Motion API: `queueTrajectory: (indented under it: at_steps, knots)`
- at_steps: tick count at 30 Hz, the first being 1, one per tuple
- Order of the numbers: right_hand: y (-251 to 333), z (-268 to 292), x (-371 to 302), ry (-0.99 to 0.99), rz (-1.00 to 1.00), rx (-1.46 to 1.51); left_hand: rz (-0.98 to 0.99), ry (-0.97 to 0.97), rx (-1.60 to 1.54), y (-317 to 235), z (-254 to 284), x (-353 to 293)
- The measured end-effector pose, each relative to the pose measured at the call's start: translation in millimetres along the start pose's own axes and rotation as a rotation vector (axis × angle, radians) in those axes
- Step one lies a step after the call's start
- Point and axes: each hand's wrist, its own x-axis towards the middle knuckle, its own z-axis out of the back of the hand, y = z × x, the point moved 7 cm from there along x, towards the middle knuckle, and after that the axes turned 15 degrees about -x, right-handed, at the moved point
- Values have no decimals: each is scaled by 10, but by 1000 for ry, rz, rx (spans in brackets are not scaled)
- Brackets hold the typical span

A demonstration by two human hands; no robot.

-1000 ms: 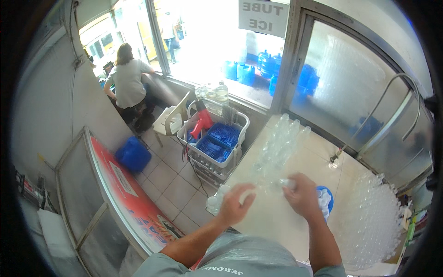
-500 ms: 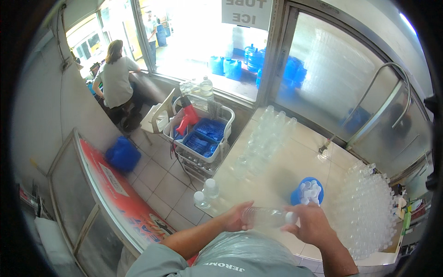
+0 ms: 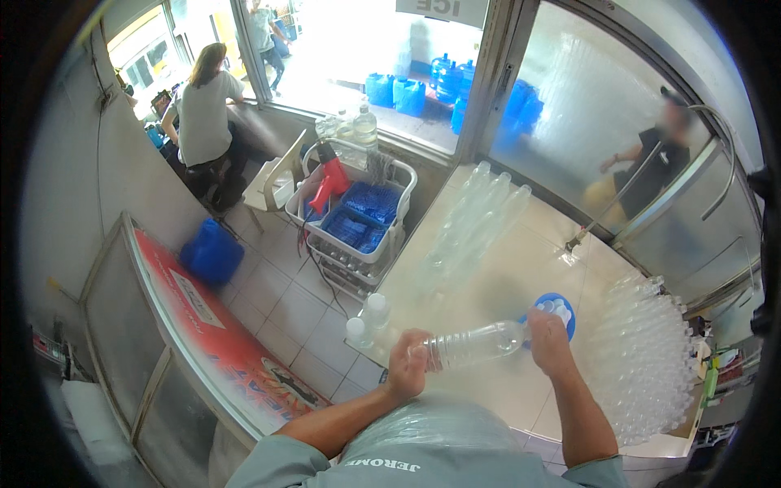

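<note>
I hold a clear plastic bottle (image 3: 478, 343) over the tiled tabletop, tilted with its neck end away to the right. My left hand (image 3: 408, 363) is wrapped round its base. At the neck end, my right hand (image 3: 548, 340) is closed and hides the bottle's mouth; whether a cap is there does not show. Just behind that hand sits a blue bowl (image 3: 571, 319) of white caps, partly covered by it. Left of the bottle, two white-capped bottles (image 3: 377, 307) stand near the table's edge.
Rows of clear bottles (image 3: 476, 215) stand along the table's far left side. A dense group of bottles (image 3: 639, 358) fills its right side. Beyond the left edge is a white cart (image 3: 404, 220) with a red heat gun (image 3: 329, 180). A metal pipe (image 3: 622, 195) rises behind.
The bottle has moved up and away from my body, its neck end now higher. My right hand has moved toward the blue bowl. A person in dark clothing now shows behind the right glass.
</note>
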Motion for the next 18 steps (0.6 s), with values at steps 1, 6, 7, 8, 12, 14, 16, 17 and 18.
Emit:
queueTrajectory:
  at_steps: [1, 6, 7, 8, 12, 14, 16, 17, 18]
  knots:
    - [-20, -23, 33, 26, -25, 44, -120, 30, 101, -126, 15, 34]
    - [-145, -554, -276, 720, -826, 565, -464, 502, 481, -549, -50, 181]
    - [-90, -443, -162, 577, -713, 433, -436, 501, 485, -554, -28, 234]
    - [-48, -278, -75, 408, -662, 248, -419, 499, 479, -567, -18, 251]
    - [713, -101, 381, 154, 28, -171, -525, 397, 630, -776, 99, 177]
    - [1194, -410, 425, -26, 525, -631, -487, 225, 736, -866, 293, 196]
    - [1243, -846, 469, 98, 455, -621, -416, 67, 907, -899, 495, 239]
    - [1295, -1002, 490, 96, 463, -592, -263, 74, 976, -804, 589, 314]
    - [1333, -1160, 545, 121, 446, -589, -191, 104, 1049, -736, 627, 360]
